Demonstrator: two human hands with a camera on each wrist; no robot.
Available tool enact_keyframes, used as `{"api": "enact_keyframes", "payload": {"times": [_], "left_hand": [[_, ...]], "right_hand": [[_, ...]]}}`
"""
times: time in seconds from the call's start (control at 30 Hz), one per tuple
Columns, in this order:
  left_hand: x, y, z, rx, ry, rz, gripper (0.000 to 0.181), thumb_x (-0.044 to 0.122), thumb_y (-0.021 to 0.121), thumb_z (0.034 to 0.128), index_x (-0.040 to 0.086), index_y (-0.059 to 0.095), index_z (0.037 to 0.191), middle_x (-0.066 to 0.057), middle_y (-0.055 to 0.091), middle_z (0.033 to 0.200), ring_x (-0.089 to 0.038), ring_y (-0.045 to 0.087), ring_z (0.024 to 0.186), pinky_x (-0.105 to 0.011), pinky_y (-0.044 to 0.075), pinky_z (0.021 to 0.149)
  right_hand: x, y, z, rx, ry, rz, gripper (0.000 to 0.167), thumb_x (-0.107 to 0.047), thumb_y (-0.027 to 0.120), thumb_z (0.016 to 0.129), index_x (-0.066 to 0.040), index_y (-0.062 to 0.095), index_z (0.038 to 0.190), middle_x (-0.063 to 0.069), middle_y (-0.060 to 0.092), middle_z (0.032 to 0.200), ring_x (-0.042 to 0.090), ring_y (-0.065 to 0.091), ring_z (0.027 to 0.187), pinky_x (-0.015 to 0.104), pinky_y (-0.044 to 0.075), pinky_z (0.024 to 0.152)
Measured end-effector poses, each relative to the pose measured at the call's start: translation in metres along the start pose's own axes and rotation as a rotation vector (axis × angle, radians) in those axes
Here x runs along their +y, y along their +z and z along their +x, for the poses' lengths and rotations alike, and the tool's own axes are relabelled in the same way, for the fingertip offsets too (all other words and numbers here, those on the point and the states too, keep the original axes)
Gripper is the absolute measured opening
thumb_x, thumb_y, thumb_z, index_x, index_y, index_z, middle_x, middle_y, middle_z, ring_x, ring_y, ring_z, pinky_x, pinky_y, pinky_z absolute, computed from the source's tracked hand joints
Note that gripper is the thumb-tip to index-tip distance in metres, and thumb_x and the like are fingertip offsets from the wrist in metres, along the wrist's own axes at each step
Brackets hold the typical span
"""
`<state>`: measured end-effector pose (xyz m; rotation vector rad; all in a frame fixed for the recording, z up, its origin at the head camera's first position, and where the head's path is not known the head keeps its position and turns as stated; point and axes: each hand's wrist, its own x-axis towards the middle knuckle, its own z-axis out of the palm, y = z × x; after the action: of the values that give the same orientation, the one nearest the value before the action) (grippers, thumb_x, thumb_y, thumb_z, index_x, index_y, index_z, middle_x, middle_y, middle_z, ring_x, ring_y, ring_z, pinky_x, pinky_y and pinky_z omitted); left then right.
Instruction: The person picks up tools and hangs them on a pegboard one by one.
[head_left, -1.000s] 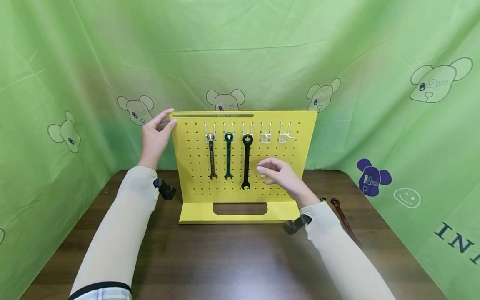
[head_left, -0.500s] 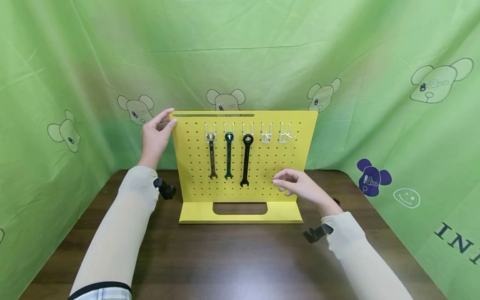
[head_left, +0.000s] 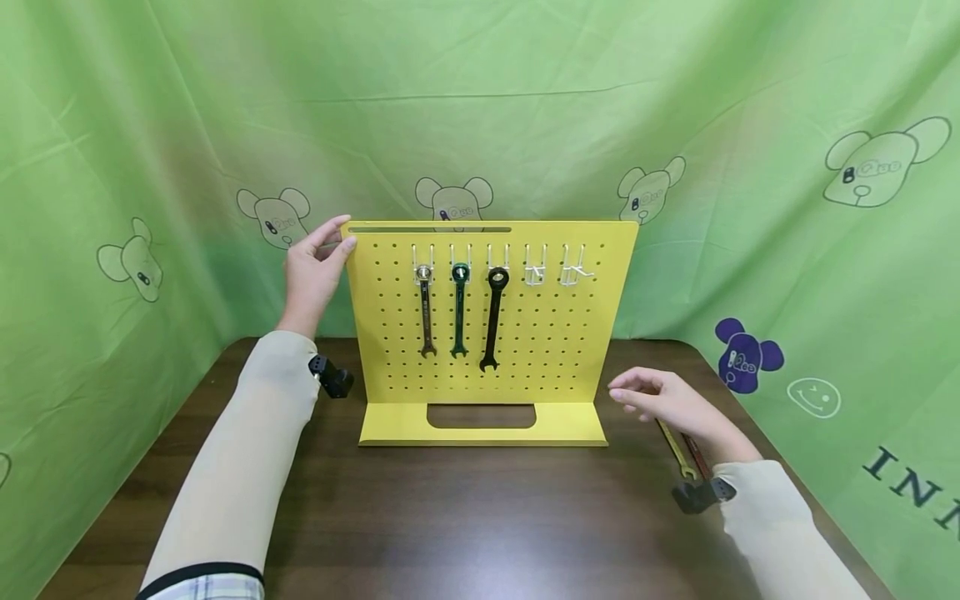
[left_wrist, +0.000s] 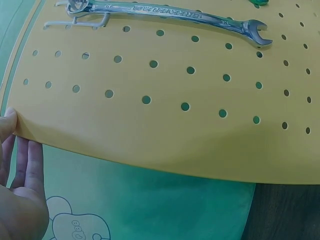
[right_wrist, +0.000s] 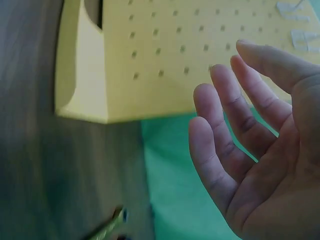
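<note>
A yellow pegboard [head_left: 555,350] stands upright on the table. My left hand [head_left: 311,275] pinches its upper left edge, thumb in front and fingers behind. On the board's white hooks hang a silver combination wrench [head_left: 427,317], a green wrench [head_left: 460,317] and a black wrench [head_left: 492,325], ring ends up. My right hand [head_left: 671,404] is in the air off the board's lower right side, fingers loosely bent, nothing in it. Below it lie a gold-coloured wrench [head_left: 679,454] and a red wrench [head_left: 699,458], both partly hidden by the hand and wrist.
Two white hooks [head_left: 535,273] at the board's right bear no wrench; the rightmost hook [head_left: 576,272] has a prong angled sideways. The board's base [head_left: 390,423] has a raised front lip. A green curtain [head_left: 480,108] closes off the back and sides of the brown table [head_left: 480,517].
My right hand has moved right and down, from beside the black wrench to over the wrenches on the table. The black wrench's lower end has swung slightly left. My left hand stays put.
</note>
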<state>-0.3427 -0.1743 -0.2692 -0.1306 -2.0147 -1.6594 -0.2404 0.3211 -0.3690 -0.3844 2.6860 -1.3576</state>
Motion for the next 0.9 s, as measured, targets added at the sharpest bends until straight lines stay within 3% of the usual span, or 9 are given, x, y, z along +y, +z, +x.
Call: {"api": "enact_keyframes", "payload": {"times": [0.2, 0.43, 0.63, 0.9], "left_hand": [[0.000, 0.000, 0.000, 0.001, -0.001, 0.000, 0.037, 0.026, 0.070, 0.0956, 0.022, 0.068, 0.132, -0.004, 0.067, 0.124, -0.015, 0.063, 0.105, -0.027, 0.054, 0.091], [0.000, 0.001, 0.001, 0.003, -0.001, 0.002, 0.036, 0.026, 0.070, 0.0956, 0.024, 0.069, 0.131, -0.004, 0.067, 0.124, -0.015, 0.063, 0.105, -0.027, 0.053, 0.092], [-0.001, 0.001, 0.001, 0.001, 0.008, -0.006, 0.037, 0.025, 0.070, 0.0956, 0.020, 0.068, 0.133, -0.005, 0.067, 0.124, -0.016, 0.064, 0.105, -0.027, 0.053, 0.092], [-0.002, 0.000, 0.001, 0.004, 0.003, -0.007, 0.035, 0.026, 0.071, 0.0954, 0.025, 0.069, 0.130, -0.004, 0.067, 0.124, -0.015, 0.064, 0.104, -0.027, 0.054, 0.091]], "right_hand": [[0.028, -0.015, -0.017, 0.032, 0.048, -0.043, 0.036, -0.026, 0.066, 0.099, 0.001, 0.063, 0.123, 0.008, 0.068, 0.096, 0.017, 0.065, 0.084, 0.036, 0.058, 0.069], [0.056, -0.023, -0.028, 0.054, 0.122, -0.060, 0.042, -0.023, 0.065, 0.099, 0.011, 0.060, 0.124, 0.013, 0.069, 0.089, 0.016, 0.064, 0.078, 0.032, 0.057, 0.066], [0.080, -0.026, -0.028, 0.056, 0.192, -0.017, 0.045, -0.020, 0.063, 0.101, 0.017, 0.055, 0.125, 0.020, 0.072, 0.103, 0.019, 0.069, 0.086, 0.033, 0.060, 0.069], [0.095, -0.029, -0.026, 0.073, 0.247, -0.011, 0.044, -0.018, 0.063, 0.100, 0.019, 0.055, 0.121, 0.018, 0.073, 0.101, 0.017, 0.069, 0.083, 0.033, 0.060, 0.068]]}}
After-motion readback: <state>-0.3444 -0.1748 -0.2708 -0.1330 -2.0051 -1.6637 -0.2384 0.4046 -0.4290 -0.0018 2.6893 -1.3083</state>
